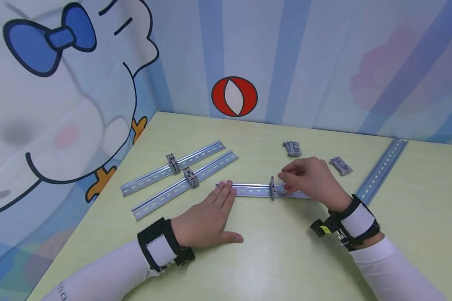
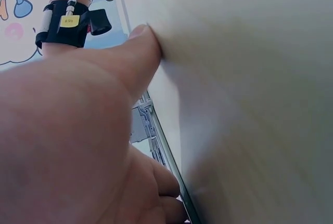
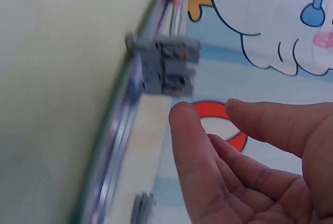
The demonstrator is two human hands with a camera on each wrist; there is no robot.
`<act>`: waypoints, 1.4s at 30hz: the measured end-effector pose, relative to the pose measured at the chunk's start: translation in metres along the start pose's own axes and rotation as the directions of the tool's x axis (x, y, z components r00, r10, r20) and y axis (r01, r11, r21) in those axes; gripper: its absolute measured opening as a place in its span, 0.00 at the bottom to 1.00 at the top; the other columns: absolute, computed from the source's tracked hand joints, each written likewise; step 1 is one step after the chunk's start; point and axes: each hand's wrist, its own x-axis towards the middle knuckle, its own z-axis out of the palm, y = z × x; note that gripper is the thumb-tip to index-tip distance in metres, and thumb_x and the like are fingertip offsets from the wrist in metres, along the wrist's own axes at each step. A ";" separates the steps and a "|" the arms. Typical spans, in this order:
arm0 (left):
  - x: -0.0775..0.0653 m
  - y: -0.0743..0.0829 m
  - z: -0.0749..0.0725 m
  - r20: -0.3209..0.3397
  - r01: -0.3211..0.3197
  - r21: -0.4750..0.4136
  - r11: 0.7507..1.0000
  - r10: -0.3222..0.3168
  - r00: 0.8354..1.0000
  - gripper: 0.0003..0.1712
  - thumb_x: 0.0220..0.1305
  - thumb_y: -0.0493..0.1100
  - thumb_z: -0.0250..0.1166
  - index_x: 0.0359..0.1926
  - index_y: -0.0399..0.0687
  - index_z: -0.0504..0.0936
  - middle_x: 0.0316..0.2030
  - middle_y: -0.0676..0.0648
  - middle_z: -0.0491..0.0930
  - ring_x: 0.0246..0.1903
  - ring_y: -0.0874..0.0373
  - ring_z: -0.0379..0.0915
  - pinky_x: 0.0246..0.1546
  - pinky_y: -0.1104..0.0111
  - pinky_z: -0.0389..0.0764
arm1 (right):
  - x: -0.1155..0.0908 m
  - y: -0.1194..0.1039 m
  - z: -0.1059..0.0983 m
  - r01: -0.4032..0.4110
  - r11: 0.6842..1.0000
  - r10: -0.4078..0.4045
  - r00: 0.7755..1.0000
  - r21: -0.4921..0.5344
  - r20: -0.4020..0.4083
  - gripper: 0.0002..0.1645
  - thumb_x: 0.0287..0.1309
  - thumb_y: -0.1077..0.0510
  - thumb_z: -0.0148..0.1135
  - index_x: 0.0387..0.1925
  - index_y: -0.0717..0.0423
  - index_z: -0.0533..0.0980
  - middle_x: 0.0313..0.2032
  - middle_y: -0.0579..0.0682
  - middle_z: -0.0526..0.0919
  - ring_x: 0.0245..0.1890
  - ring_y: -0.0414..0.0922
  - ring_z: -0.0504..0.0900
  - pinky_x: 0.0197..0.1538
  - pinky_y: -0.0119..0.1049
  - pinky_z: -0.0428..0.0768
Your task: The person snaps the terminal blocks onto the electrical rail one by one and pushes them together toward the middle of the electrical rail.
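Note:
A slotted metal DIN rail (image 1: 250, 190) lies across the middle of the table. My left hand (image 1: 205, 221) is laid flat, straight fingers pressing the rail's left end, thumb spread on the tabletop. One thin grey terminal block or clip (image 1: 273, 189) stands upright across the rail, right of its middle. Just right of this piece hovers my right hand (image 1: 312, 182), covering part of the rail's right end. In the right wrist view, thumb and forefinger are apart with nothing between them, and the grey clip (image 3: 165, 65) sits on the rail beyond the fingertips.
Two more rails, a rear one (image 1: 199, 156) and a front one (image 1: 158, 204), lie slanted at left, each carrying grey clips. Two loose grey clips, one (image 1: 293, 149) and another (image 1: 340, 166), lie behind my right hand. Another rail (image 1: 382, 169) slants at right. Printed walls border the table.

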 end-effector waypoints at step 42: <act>-0.001 0.001 -0.002 -0.011 -0.006 0.006 1.000 0.006 1.000 0.62 0.61 0.77 0.49 0.75 0.33 0.43 0.76 0.34 0.36 0.75 0.42 0.31 0.73 0.57 0.45 | -0.005 0.089 -0.076 -0.261 0.889 0.156 0.945 -0.375 -0.287 0.26 0.54 0.57 0.70 0.47 0.76 0.77 0.38 0.72 0.83 0.34 0.61 0.82 0.28 0.48 0.79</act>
